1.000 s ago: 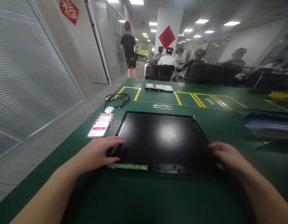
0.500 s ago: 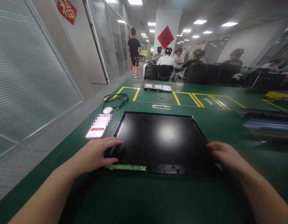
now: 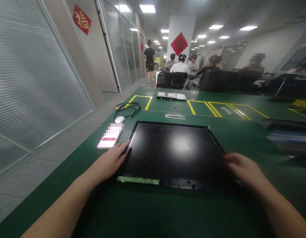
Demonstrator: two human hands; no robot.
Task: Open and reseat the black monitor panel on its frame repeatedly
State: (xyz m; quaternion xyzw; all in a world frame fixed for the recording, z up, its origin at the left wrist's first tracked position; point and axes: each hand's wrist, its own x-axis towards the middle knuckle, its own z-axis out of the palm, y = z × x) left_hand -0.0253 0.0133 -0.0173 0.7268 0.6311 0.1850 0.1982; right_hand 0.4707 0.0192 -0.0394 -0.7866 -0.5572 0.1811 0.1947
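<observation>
While both hands rest flat, fingers loosely spread, gripping nothing, the green surface (image 3: 153,211) stretches under them. Between them lies the black screen panel (image 3: 174,150): the left hand (image 3: 110,162) touches its left edge, the right hand (image 3: 244,170) its right edge. Just beyond the left hand's fingertips sits a phone (image 3: 108,141), with a white mouse (image 3: 119,119) farther off.

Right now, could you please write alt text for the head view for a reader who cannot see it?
Two bare hands flank a dark flat display panel on a green table: the left hand at its left edge, the right hand at its right. A phone lies left.
</observation>
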